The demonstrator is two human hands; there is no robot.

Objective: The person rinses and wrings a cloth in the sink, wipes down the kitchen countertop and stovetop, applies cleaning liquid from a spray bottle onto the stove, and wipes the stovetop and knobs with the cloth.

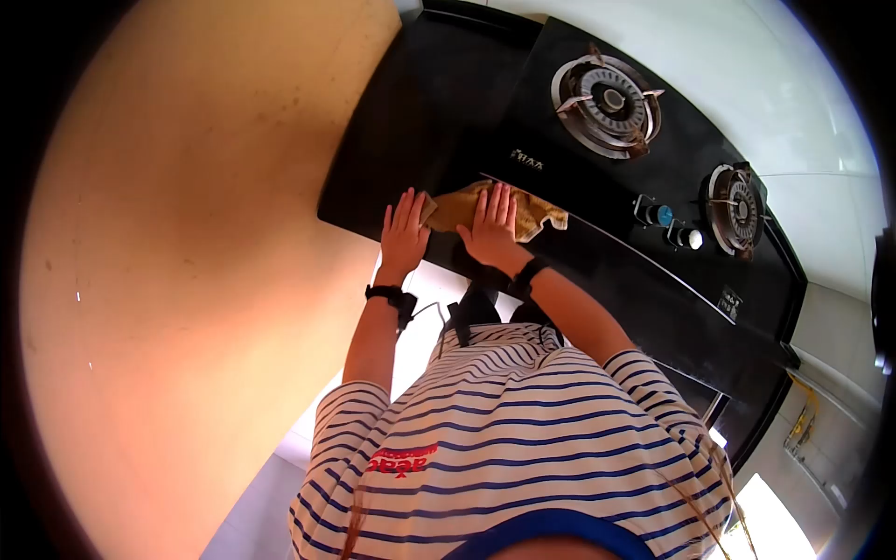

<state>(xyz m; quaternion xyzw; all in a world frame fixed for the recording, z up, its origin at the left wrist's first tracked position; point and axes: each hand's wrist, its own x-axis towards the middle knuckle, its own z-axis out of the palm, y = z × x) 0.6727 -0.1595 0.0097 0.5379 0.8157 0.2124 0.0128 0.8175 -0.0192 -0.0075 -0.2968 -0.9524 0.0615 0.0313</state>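
Observation:
A brown cloth [455,210] lies spread on the black countertop [420,103], by the front edge of the gas stove [579,187]. My right hand [493,227] rests flat on top of the cloth, fingers stretched out and pointing away from me. The cloth's crumpled right end sticks out past that hand. At the cloth's left end is my left hand [403,235], flat with its fingers extended and its thumb side close to the cloth's folded edge. Whether it touches the cloth, I cannot tell. Both wrists wear black bands.
Two burners with metal pan supports, a far one [611,101] and a right one [739,207], sit on the stove. Two control knobs, one blue [659,216] and one white [690,239], stand near its front. A plain tan wall [205,233] borders the counter's left end.

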